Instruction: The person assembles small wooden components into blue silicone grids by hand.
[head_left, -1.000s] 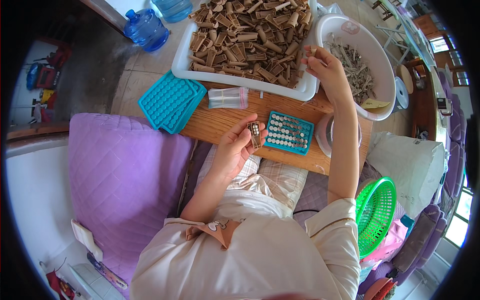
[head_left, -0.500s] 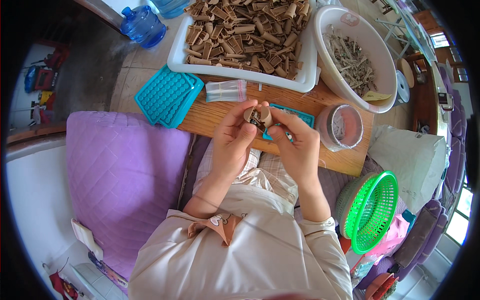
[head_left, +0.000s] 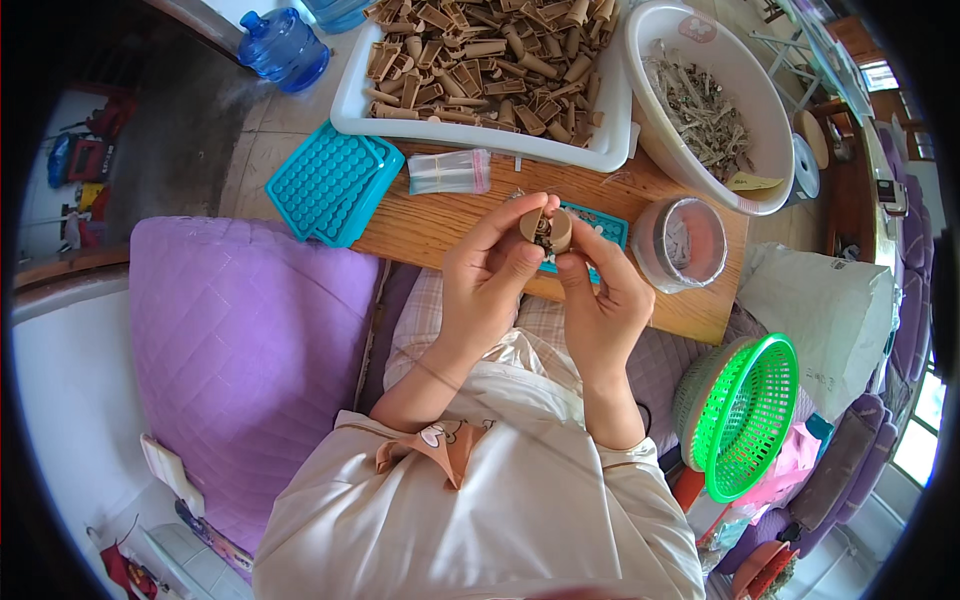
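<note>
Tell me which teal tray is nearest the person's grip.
The teal tray partly hidden behind the right hand's grip; the other teal trays lie overlapping at the left end of the wooden table, farther off.

From my station, I have the left forearm [head_left: 426, 380] slanting inward and the right forearm [head_left: 609, 405] reaching nearly straight ahead; left hand [head_left: 484, 288] and right hand [head_left: 608, 300] almost meet, each in a thumb-and-finger pinch.

Bright windows [head_left: 918, 440] stand right, a white wall [head_left: 70, 370] left, pale tiled floor [head_left: 285, 118] beyond.
</note>
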